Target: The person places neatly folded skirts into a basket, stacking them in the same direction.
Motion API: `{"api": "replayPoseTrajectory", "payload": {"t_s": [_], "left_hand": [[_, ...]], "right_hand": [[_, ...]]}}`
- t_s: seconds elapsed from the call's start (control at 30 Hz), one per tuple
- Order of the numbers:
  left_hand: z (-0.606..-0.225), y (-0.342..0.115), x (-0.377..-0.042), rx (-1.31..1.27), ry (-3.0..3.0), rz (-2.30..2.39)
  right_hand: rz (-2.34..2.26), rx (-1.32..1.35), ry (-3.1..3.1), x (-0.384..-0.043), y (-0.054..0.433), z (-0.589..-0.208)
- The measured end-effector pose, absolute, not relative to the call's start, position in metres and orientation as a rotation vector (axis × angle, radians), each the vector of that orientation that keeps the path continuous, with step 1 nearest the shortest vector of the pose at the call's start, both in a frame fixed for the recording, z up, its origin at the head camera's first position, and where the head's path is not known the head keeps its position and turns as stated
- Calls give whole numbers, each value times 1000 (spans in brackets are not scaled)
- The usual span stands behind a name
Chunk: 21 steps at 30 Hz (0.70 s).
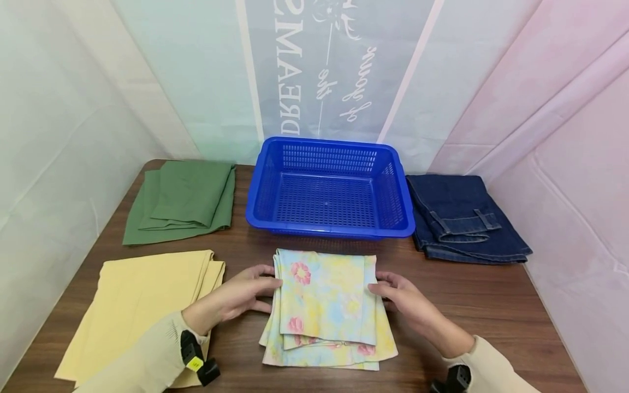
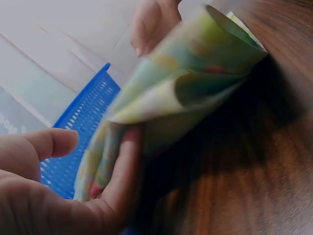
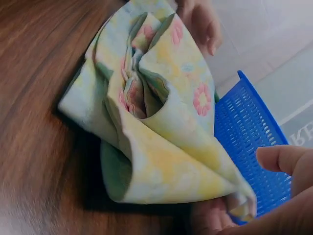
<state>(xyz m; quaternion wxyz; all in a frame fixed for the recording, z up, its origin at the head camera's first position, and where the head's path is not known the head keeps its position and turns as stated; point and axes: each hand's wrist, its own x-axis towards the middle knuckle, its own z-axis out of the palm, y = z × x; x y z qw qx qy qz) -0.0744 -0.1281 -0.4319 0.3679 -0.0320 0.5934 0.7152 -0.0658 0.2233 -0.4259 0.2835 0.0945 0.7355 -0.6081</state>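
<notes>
A folded floral garment (image 1: 326,297), pale blue and yellow with pink flowers, lies in front of me in the head view. My left hand (image 1: 248,292) holds its left edge, thumb at the top layer and other fingers lower down. At the opposite edge my right hand (image 1: 405,300) holds it with the thumb over the cloth. Both wrist views show fingers under the garment (image 3: 181,161), its layers bulging and partly off the table. In the left wrist view the garment (image 2: 195,63) is blurred, and the left thumb (image 2: 61,142) stands out from it.
A blue plastic basket (image 1: 330,226) stands behind the garment with nothing in it. Folded green cloth (image 1: 189,194) lies at back left, folded yellow cloth (image 1: 147,305) at front left. Folded dark jeans (image 1: 462,218) lie right of the basket on the wooden table (image 1: 481,305).
</notes>
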Motion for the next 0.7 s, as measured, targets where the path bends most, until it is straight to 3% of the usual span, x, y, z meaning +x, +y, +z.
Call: {"api": "replayPoseTrajectory", "payload": {"t_s": [0.7], "left_hand": [[-446, -124, -77, 179, 1651, 1737]], "right_hand": [[-1739, 18, 1774, -63, 230, -435]]}}
